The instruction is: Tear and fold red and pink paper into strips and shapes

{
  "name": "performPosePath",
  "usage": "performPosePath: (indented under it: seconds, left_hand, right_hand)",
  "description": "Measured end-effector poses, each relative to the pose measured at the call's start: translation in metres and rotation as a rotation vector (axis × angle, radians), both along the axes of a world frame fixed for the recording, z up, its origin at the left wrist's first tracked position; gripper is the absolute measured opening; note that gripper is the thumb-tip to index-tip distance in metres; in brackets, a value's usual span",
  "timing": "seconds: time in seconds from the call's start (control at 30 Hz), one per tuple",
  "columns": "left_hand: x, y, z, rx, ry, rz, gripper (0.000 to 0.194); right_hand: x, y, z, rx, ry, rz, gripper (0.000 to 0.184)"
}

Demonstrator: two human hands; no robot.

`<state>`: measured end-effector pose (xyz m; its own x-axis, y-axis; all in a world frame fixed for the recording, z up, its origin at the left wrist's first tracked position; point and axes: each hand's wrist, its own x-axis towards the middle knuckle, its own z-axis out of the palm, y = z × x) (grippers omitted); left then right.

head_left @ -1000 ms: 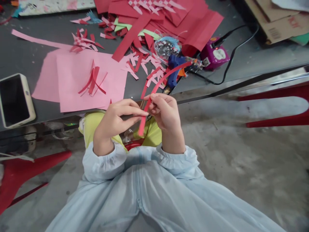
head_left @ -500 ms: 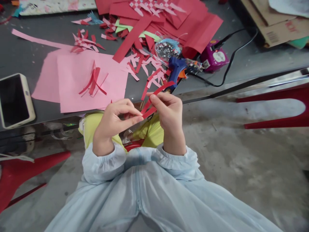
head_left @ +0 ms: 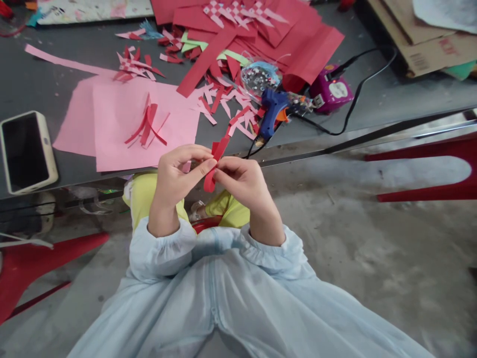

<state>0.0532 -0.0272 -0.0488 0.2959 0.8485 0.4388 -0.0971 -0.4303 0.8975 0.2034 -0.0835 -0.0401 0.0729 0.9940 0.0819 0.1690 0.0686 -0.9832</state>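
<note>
A red paper strip (head_left: 219,148) is bent double between my hands, just off the table's front edge, with its rounded fold hanging at the bottom. My left hand (head_left: 182,171) pinches the strip from the left between thumb and fingers. From the right, my right hand (head_left: 242,181) pinches it too, close to the fold. On the table beyond, a bundle of folded red and pink strips (head_left: 147,124) rests on a pink paper sheet (head_left: 108,149). Loose red and pink paper scraps (head_left: 225,99) lie past my fingertips.
A blue glue gun (head_left: 274,112) lies at the table edge, near a purple plug box (head_left: 331,89) with a black cable. A phone (head_left: 28,151) lies at left. Woven paper fish (head_left: 238,12) rest on red sheets (head_left: 305,49) at the back. Cardboard (head_left: 428,52) is at right.
The red strip was long and nearly straight; its far end has come back toward me and it is now doubled over. My right hand has moved slightly down and left, closer to my left.
</note>
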Motion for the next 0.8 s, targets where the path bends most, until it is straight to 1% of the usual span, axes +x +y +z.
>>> performPosePath:
  seconds: [0.07, 0.13, 0.23, 0.33, 0.4, 0.47, 0.5, 0.57, 0.67, 0.73, 0.8]
  left_hand:
    - [0.0, 0.0005, -0.0001, 0.036, -0.013, 0.015, 0.006]
    - [0.0003, 0.0008, -0.0001, 0.108, -0.01, 0.034, 0.007]
    - [0.0018, 0.0004, 0.0006, 0.231, 0.018, 0.069, 0.011]
    - [0.0038, -0.0009, 0.002, 0.303, 0.032, 0.075, 0.016]
    - [0.0046, -0.0019, 0.0026, 0.299, 0.044, 0.085, 0.015]
    - [0.0044, -0.0026, 0.0024, 0.278, 0.06, 0.107, 0.012]
    - [0.004, -0.0028, 0.002, 0.263, 0.067, 0.122, 0.01]
    - [0.003, -0.0029, 0.0007, 0.231, 0.075, 0.145, 0.007]
    - [0.0021, -0.003, -0.0007, 0.172, 0.081, 0.149, 0.003]
    - [0.0024, -0.0032, -0.0003, 0.144, 0.082, 0.137, 0.003]
    - [0.0034, -0.0035, 0.0012, 0.122, 0.076, 0.123, 0.005]
  right_hand:
    - [0.0002, -0.0003, 0.0008, -0.001, -0.007, 0.002, 0.017]
    - [0.0002, -0.0004, 0.0008, -0.003, 0.007, 0.0, 0.017]
    - [-0.0004, 0.0002, -0.0004, -0.012, 0.07, -0.011, 0.016]
    - [-0.0016, 0.0011, -0.002, -0.047, 0.146, -0.025, 0.016]
    - [-0.002, 0.0015, -0.0025, -0.051, 0.172, -0.025, 0.015]
    - [-0.0016, 0.0015, -0.0023, -0.023, 0.159, -0.002, 0.015]
    - [-0.001, 0.0014, -0.002, -0.007, 0.139, 0.011, 0.017]
    - [0.0006, 0.0015, -0.0013, 0.005, 0.091, 0.016, 0.027]
    - [0.0035, 0.0024, -0.0004, 0.016, 0.093, -0.083, 0.04]
    - [0.0048, 0.0035, 0.0005, 0.053, 0.127, -0.183, 0.041]
    - [0.005, 0.0047, 0.0019, 0.097, 0.145, -0.242, 0.036]
